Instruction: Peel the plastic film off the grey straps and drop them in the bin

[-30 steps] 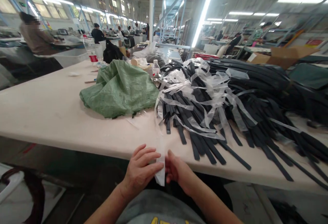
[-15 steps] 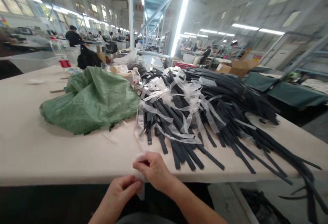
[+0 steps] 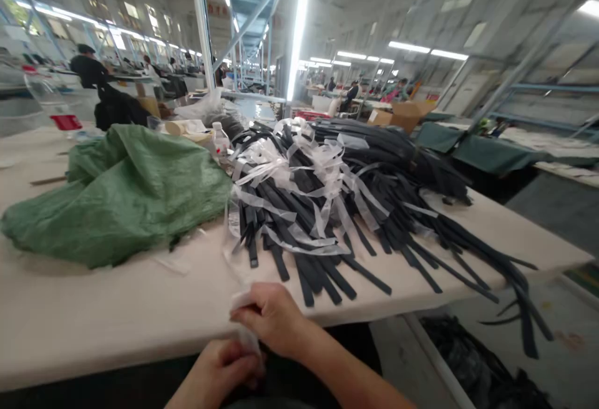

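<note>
White strip [image 3: 248, 338] runs lengthwise forward from left hand [image 3: 221, 366] to right hand [image 3: 274, 318].

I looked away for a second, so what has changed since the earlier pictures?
The right hand has moved forward, from beside the left hand to ahead of it, and now grips the white strip. The left hand holds it lower down. The view has turned right. The green sack and black straps lie as before.

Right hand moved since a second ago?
Yes, forward: judged against the table's front edge, the right hand now reaches farther in over the table.
</note>
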Demonstrator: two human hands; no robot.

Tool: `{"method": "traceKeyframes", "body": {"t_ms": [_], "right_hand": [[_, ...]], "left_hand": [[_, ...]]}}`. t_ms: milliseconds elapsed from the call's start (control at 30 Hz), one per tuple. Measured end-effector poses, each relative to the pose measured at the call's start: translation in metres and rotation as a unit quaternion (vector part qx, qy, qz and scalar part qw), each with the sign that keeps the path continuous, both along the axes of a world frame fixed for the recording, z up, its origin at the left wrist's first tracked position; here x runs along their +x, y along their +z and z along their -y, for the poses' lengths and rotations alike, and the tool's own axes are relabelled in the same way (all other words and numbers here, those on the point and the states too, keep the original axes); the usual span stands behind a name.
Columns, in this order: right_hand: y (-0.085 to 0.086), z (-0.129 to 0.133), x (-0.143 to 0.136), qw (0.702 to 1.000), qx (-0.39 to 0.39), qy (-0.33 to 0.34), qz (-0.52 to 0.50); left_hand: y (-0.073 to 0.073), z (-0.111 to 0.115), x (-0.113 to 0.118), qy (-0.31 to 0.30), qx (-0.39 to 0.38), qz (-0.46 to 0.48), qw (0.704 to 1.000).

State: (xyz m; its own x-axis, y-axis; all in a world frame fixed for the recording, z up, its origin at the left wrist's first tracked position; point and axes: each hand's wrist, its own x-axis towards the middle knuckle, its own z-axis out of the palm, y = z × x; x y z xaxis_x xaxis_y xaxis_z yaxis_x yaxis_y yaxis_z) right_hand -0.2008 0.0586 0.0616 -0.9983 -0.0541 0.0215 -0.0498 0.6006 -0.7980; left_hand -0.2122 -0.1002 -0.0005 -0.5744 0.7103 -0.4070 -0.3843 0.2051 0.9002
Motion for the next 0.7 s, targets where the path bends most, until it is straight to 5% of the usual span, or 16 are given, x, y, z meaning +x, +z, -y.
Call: {"method": "traceKeyframes", "body": {"t_ms": [300,467,700], "right_hand": [[0.008,-0.012,-0.008,0.987,-0.149,-0.047,0.019],[0.009,-0.014,-0.005,0.975,-0.215,-0.043,0.044],[-0.006,-0.013,-0.010,0.980,-0.189,-0.032,0.061]], "left_hand": [[0.034,-0.005,0.006,0.041,0.056,0.042,0.997],[0.030,-0.010,0.012,0.056,0.069,0.061,0.994],[0.022,-0.011,0.013,0.081,0.063,0.058,0.993]]}}
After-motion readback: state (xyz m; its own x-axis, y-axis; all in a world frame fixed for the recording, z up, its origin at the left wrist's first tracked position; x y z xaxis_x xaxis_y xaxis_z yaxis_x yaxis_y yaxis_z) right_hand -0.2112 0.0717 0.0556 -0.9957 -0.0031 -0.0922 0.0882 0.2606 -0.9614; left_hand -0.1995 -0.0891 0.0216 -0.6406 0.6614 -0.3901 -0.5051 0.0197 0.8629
